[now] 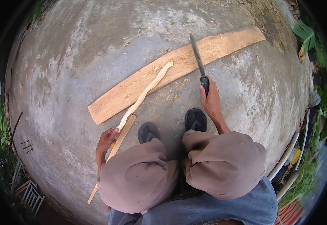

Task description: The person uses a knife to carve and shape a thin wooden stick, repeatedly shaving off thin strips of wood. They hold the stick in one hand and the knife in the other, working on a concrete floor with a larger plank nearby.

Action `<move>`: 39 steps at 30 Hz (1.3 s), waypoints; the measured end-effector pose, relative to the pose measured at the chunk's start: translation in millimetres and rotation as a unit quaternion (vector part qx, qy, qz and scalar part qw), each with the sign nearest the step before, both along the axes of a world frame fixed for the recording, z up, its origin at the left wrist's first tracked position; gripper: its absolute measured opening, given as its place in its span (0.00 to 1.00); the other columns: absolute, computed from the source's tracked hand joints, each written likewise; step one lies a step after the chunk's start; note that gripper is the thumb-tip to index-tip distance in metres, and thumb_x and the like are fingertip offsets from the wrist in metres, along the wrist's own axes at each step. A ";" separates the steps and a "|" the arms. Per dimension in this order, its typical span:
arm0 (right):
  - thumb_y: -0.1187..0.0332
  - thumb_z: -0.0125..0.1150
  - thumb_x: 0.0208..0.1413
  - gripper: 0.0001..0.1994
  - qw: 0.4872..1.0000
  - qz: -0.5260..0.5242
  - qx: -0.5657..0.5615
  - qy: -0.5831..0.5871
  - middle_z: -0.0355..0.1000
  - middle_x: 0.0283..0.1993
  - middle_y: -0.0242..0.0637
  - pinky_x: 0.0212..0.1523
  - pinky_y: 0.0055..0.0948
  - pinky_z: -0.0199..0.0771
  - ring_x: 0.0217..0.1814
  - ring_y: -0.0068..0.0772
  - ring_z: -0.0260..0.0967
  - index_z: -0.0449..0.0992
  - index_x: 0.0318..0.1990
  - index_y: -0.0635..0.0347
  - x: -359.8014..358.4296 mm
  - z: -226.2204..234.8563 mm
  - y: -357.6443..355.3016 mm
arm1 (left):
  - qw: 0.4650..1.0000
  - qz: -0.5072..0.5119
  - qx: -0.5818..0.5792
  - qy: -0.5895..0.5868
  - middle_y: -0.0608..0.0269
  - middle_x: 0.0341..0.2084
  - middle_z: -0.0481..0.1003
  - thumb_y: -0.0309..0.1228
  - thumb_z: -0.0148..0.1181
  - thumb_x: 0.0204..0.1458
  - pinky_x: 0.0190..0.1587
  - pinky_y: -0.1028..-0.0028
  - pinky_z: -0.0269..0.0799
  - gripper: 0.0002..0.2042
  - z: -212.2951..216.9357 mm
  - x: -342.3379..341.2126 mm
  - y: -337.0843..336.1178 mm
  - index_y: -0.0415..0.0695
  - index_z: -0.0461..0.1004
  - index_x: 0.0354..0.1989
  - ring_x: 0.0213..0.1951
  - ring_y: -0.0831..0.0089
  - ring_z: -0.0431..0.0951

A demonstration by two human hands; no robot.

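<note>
The bare left hand (106, 139) is kept low beside the left knee, fingers (113, 132) curled shut. The bare right hand (210, 100) is extended forward past the right knee, clenched in a fist.

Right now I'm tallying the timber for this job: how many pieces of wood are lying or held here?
3: a wide plank flat on the concrete, a pale wavy stick held in the left hand, and a thin slat beneath it. More may be hidden.

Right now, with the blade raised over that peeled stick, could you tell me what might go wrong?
1. The left hand grips the wavy peeled stick at its near end, in line with it; a glancing machete stroke could slide towards those fingers.
2. The stick's far tip merely rests on the wooden plank, so it may skid or roll when struck.
3. The feet, in open black sandals, sit close beneath the right hand; a missed swing could reach them.
</note>
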State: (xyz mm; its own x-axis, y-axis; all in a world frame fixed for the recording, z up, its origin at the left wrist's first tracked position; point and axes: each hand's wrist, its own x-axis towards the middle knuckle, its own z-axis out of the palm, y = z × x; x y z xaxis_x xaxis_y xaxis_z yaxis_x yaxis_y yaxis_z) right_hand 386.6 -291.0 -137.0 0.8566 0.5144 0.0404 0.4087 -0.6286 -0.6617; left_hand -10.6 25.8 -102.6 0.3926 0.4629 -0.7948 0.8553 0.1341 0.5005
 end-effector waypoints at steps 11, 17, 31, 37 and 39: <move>0.56 0.53 0.70 0.26 0.988 0.121 -0.073 0.066 0.70 0.54 0.53 0.46 0.57 0.78 0.48 0.64 0.76 0.62 0.69 0.59 -4.8 -2.6 30.7 | 0.959 0.122 0.256 0.013 0.57 0.29 0.80 0.55 0.61 0.63 0.38 0.70 0.75 0.27 -5.8 36.8 -65.8 0.36 0.78 0.40 0.32 0.68 0.79; 0.56 0.55 0.68 0.26 0.989 0.104 -0.082 0.071 0.72 0.54 0.56 0.48 0.56 0.77 0.51 0.64 0.76 0.63 0.68 0.61 -9.0 0.7 39.0 | 0.750 0.537 -0.297 -0.246 0.55 0.45 0.78 0.53 0.62 0.63 0.47 0.66 0.80 0.26 -45.3 65.7 -113.8 0.41 0.72 0.53 0.42 0.63 0.80; 0.55 0.57 0.69 0.24 0.972 0.098 0.051 0.209 0.76 0.47 0.62 0.51 0.52 0.73 0.50 0.64 0.75 0.67 0.59 0.70 -29.4 5.6 61.1 | 0.688 0.375 0.303 -0.543 0.58 0.31 0.72 0.31 0.41 0.72 0.49 0.62 0.78 0.17 118.3 161.5 -21.8 0.41 0.58 0.66 0.33 0.70 0.73; 0.53 0.53 0.71 0.26 0.959 0.112 0.023 0.261 0.75 0.44 0.66 0.49 0.52 0.73 0.49 0.65 0.75 0.66 0.57 0.73 -50.1 6.2 64.3 | 0.676 0.242 0.387 -0.579 0.67 0.18 0.59 0.36 0.38 0.74 0.25 0.70 0.67 0.11 155.0 221.8 -39.0 0.42 0.60 0.54 0.18 0.78 0.60; 0.52 0.53 0.71 0.26 0.942 0.128 -0.001 0.310 0.75 0.45 0.66 0.48 0.53 0.74 0.48 0.65 0.75 0.66 0.57 0.73 -53.7 16.8 64.8 | 0.679 0.224 0.406 -0.570 0.66 0.18 0.60 0.35 0.38 0.74 0.25 0.70 0.68 0.10 155.2 228.0 -41.4 0.42 0.59 0.53 0.19 0.78 0.61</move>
